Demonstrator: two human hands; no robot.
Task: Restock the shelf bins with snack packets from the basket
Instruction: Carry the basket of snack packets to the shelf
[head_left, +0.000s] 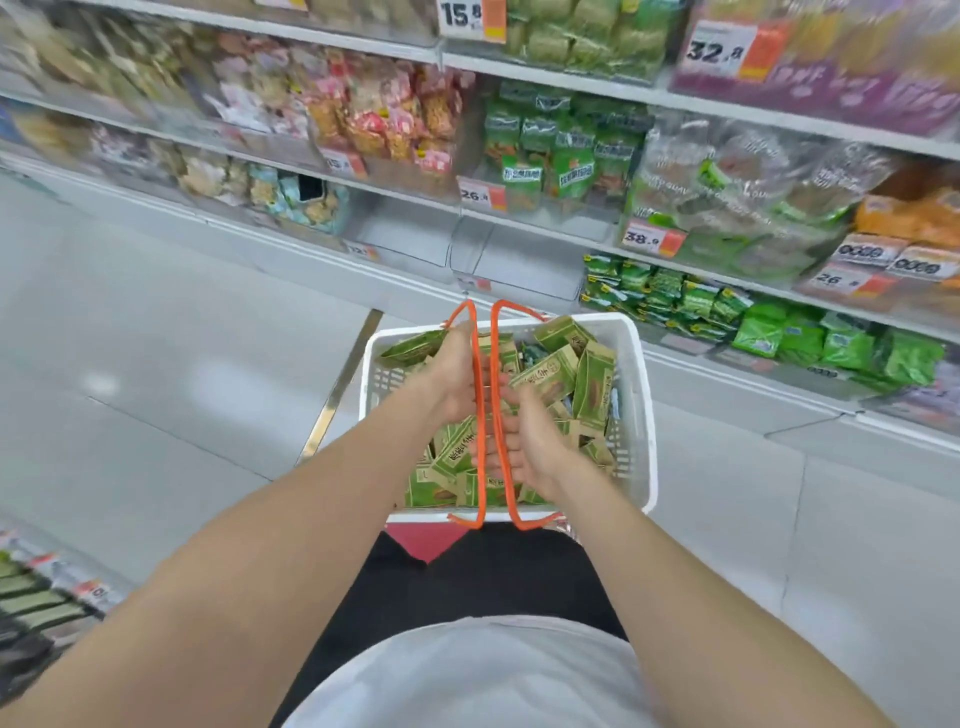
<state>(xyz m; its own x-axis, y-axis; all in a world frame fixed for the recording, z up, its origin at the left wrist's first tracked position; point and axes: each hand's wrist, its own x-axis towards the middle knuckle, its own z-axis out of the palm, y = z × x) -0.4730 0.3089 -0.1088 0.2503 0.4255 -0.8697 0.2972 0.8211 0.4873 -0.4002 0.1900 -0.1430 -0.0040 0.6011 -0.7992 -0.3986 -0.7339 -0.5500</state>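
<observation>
White steel shelving (545, 70) ran across the far side, stocked with green, pink and tan snack bags and price tags. Two clear shelf bins (511, 260) stood low on it, just behind the basket. White plastic basket (641, 415), before the person, was heaped with green-and-tan snack packets (592, 379). Left hand (457, 371) reached down onto the packets at the far left corner; its finger grip could not be told. Right hand (527, 441) had straight, loosely spread fingers beside the upright orange handles (480, 415).
</observation>
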